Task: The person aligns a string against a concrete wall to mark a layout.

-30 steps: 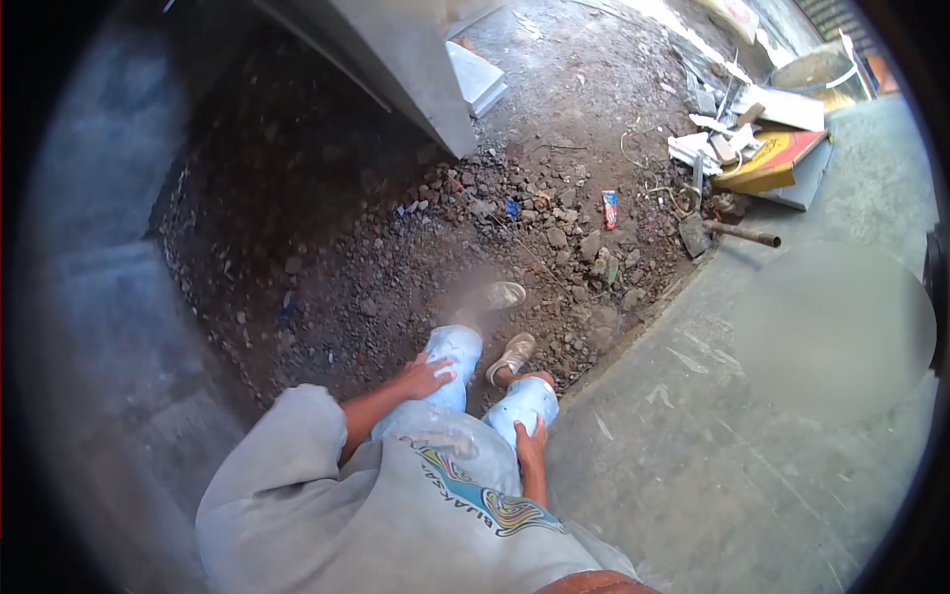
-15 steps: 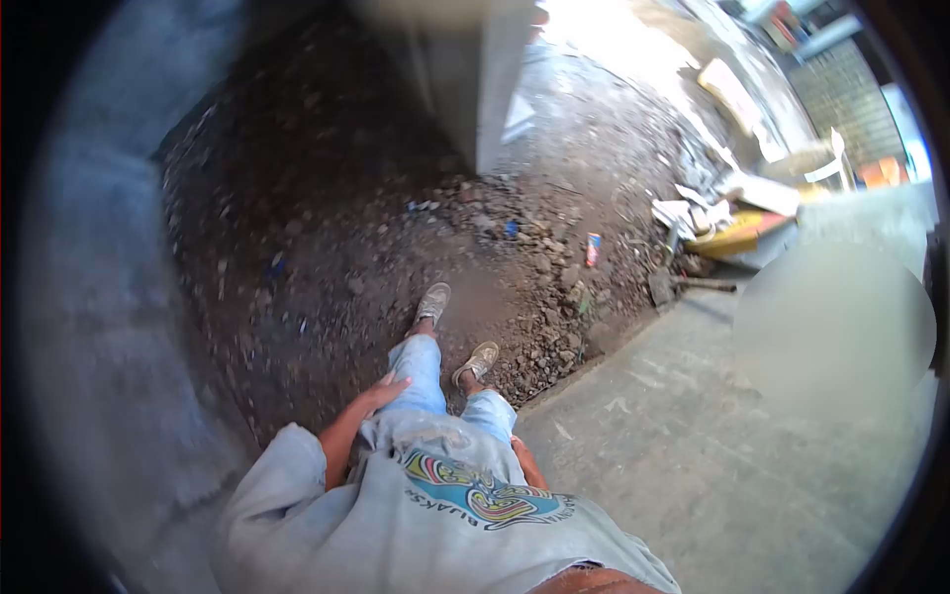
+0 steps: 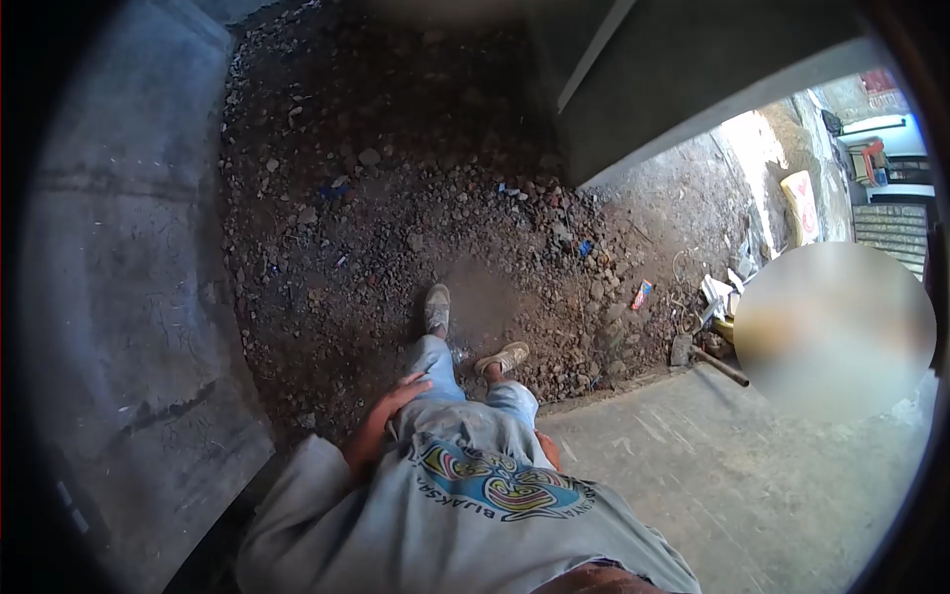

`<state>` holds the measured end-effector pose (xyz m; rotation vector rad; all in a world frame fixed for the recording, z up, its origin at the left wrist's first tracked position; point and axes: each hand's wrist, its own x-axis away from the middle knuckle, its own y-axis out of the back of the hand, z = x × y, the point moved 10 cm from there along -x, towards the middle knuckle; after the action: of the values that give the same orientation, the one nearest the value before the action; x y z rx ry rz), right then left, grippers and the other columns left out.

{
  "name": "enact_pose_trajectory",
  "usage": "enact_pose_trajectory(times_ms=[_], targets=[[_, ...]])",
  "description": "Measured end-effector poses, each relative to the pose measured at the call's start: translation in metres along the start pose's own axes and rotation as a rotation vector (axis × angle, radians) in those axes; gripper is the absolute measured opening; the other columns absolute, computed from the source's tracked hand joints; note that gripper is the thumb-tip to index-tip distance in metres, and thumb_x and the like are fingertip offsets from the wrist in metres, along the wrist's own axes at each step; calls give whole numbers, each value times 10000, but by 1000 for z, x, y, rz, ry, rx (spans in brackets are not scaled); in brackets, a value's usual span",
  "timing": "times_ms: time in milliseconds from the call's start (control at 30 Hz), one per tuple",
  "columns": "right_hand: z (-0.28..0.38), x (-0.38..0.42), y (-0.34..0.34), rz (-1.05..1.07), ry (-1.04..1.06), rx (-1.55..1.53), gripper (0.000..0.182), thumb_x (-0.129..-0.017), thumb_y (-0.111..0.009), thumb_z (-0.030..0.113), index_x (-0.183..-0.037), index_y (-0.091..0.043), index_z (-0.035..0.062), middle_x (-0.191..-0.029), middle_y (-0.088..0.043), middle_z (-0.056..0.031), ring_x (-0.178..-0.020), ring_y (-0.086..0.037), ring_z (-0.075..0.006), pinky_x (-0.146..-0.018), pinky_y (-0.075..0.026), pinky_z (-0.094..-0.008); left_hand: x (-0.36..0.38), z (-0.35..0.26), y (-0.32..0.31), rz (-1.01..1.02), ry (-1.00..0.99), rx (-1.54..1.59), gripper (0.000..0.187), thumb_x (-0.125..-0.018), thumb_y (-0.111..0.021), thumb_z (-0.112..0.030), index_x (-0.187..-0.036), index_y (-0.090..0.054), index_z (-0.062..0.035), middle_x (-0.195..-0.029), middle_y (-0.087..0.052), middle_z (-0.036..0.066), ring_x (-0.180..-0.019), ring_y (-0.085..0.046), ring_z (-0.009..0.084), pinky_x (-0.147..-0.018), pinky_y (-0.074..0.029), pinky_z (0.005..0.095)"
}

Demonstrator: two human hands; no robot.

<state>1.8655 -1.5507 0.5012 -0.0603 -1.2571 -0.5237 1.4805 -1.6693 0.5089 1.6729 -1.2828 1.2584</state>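
My left hand (image 3: 404, 389) lies on my left thigh, its fingers stretched along the pale blue trousers (image 3: 439, 368). It holds nothing that I can see. On the other side, only a strip of my right arm (image 3: 547, 450) shows beside the grey printed shirt (image 3: 495, 485). The fingers of that hand are hidden. My dusty left shoe (image 3: 436, 309) and right shoe (image 3: 503, 357) are on the rubble-strewn ground. Off to the right, a hammer (image 3: 720, 366) with a thick handle lies at the edge of the concrete slab, apart from both hands.
Broken stones (image 3: 554, 238) cover the dirt floor ahead. A concrete wall (image 3: 129, 277) stands at left and a grey pillar or wall (image 3: 673, 79) at upper right. The concrete slab (image 3: 653, 465) borders the dirt. A red wrapper (image 3: 642, 294) and a white-yellow sack (image 3: 800, 206) lie rightward.
My view has turned, so the rubble, wrapper and hammer sit farther right and lower. My right shoe is a little farther from the left one. My left hand stays on the thigh.
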Motion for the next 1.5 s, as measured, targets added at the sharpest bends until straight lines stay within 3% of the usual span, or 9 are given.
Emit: enact_pose_trajectory(times_ms=[133, 233, 433, 533, 1033, 1233, 1333, 1467, 1500], targets=[[77, 6, -8, 35, 213, 111, 511, -909, -499, 383, -1313, -555, 76, -1242, -608, -232, -1174, -576, -361, -987, -440, -419, -23, 42, 76, -260, 18, -80, 856, -855, -590, -616, -1468, -394, -52, -1437, -483, 147, -1325, -442, 241, -1117, -302, 363], [106, -9, -11, 18, 179, 78, 492, -907, -506, 358, -1306, -559, 75, -1210, -617, -225, -1137, -587, -349, -952, -449, -417, 52, -45, 83, 38, -181, 134, 761, -916, -505, -574, -1456, -409, -47, -1443, -475, 132, -1337, -428, 243, -1122, -295, 365], [136, -45, 5, -26, 166, 90, 457, -905, -519, 309, -1293, -568, 73, -1146, -635, -210, -1062, -609, -324, -882, -468, -414, 81, -7, 121, 161, -84, 318, 656, -959, -469, -488, -1431, -438, -35, -1429, -487, 129, -1319, -446, 241, -1096, -329, 363], [146, -67, 15, -18, 170, 92, 441, -903, -526, 284, -1287, -572, 71, -1114, -645, -202, -1025, -620, -311, -847, -478, -413, 80, -5, 115, 173, -274, 522, 584, -982, -451, -431, -1405, -470, -29, -1415, -501, 128, -1302, -463, 241, -1068, -366, 367], [206, -236, 190, 36, 280, 54, 371, -897, -559, 159, -1254, -593, 65, -953, -690, -164, -838, -676, -248, -673, -526, -405, 95, -232, 25, 95, -106, 1042, 431, -947, -580, -393, -1202, -588, -45, -1134, -653, 73, -1004, -624, 180, -850, -497, 326], [235, -292, 252, 19, 165, -452, 465, -864, -599, 40, -1324, -543, 85, -922, -701, -122, -768, -684, -214, -575, -551, -385, 30, -235, 38, 19, -95, 725, 666, -888, -606, -542, -1240, -550, 20, -1111, -660, 154, -981, -650, 245, -871, -497, 356], [252, -296, 252, 27, 178, -249, 492, -870, -616, 76, -1350, -513, 93, -941, -697, -140, -783, -687, -251, -619, -566, -403, -166, -92, 102, -512, -196, 28, 846, -870, -544, -631, -1349, -453, 60, -1189, -624, 267, -1088, -624, 373, -933, -468, 433], [215, -345, 205, 542, -48, -763, 643, -787, -749, 120, -1367, -483, 44, -892, -693, -125, -837, -674, -246, -677, -565, -418, -51, -197, 102, -485, -17, -30, 883, -873, -478, -645, -1433, -358, 27, -1246, -567, 325, -1157, -555, 476, -979, -427, 496], [219, -357, 205, 375, 172, -236, 663, -769, -783, 164, -1356, -492, 56, -938, -708, -125, -854, -680, -240, -725, -564, -387, -41, -208, 106, -515, 19, -50, 851, -878, -474, -628, -1439, -362, 1, -1244, -570, 322, -1150, -557, 478, -976, -429, 497]])
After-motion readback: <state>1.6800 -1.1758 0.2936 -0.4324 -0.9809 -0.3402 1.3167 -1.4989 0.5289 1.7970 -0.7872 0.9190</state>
